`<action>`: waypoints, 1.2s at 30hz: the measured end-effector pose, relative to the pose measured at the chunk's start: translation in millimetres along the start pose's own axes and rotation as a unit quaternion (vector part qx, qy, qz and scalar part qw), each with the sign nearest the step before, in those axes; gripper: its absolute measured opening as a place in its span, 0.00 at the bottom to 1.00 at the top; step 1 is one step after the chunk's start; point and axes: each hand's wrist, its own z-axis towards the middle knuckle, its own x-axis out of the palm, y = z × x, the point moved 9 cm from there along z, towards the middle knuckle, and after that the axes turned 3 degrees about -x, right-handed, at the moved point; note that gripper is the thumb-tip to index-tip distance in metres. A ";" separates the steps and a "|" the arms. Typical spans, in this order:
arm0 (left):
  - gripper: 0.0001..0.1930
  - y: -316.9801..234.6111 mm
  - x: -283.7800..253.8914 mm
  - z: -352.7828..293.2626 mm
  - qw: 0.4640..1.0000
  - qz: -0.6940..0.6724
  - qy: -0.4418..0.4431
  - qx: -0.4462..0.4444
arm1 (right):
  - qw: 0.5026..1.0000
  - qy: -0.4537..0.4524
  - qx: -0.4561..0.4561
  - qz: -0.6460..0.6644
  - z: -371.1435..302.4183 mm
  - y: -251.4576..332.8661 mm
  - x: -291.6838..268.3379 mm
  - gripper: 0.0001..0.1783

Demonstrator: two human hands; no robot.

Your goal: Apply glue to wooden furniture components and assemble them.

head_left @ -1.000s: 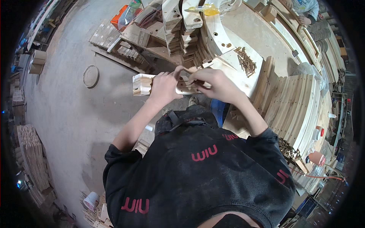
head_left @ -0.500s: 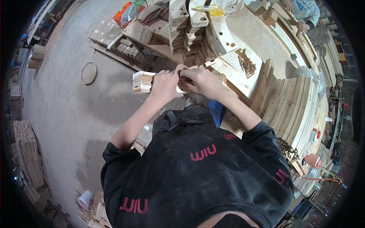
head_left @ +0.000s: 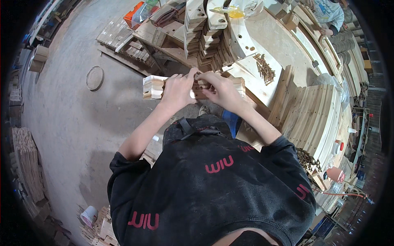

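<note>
A row of pale wooden pieces (head_left: 152, 87) lies crosswise in front of me, with dark holes along the faces between my hands. My left hand (head_left: 177, 91) is wrapped over the left part of these wooden pieces, its thumb stretched toward the middle. Over the right part, my right hand (head_left: 223, 89) has its fingers bent and drawn together at the holes. What its fingertips hold, if anything, is hidden. Close beyond the right hand, a heap of thin brown pegs or screws (head_left: 264, 70) rests on a pale board (head_left: 269, 92).
Tall stacks of curved wooden parts (head_left: 207, 37) stand ahead, a yellow plastic bag (head_left: 234, 11) on top. Slatted wooden parts (head_left: 308, 112) are lined up at right. Another person (head_left: 330, 14) is at the far right. A round disc (head_left: 95, 78) lies on the floor at left.
The fingers of my right hand have shifted slightly at the holes, showing more of the wood between the hands. My left hand keeps its hold. The other person's arm has moved.
</note>
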 end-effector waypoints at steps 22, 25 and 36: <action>0.41 2.2 -0.9 7.5 0.999 -0.005 0.032 -0.011 | 0.879 -0.303 0.262 -0.258 -79.0 -196.9 -158.5 0.22; 0.41 0.5 1.9 7.9 0.999 -0.006 0.039 -0.012 | 0.885 -0.245 0.295 -0.265 -82.5 -236.7 -142.8 0.24; 0.42 -1.5 5.6 12.7 0.999 -0.021 0.030 -0.010 | 0.876 -0.272 0.339 -0.211 -68.9 -275.0 -144.7 0.28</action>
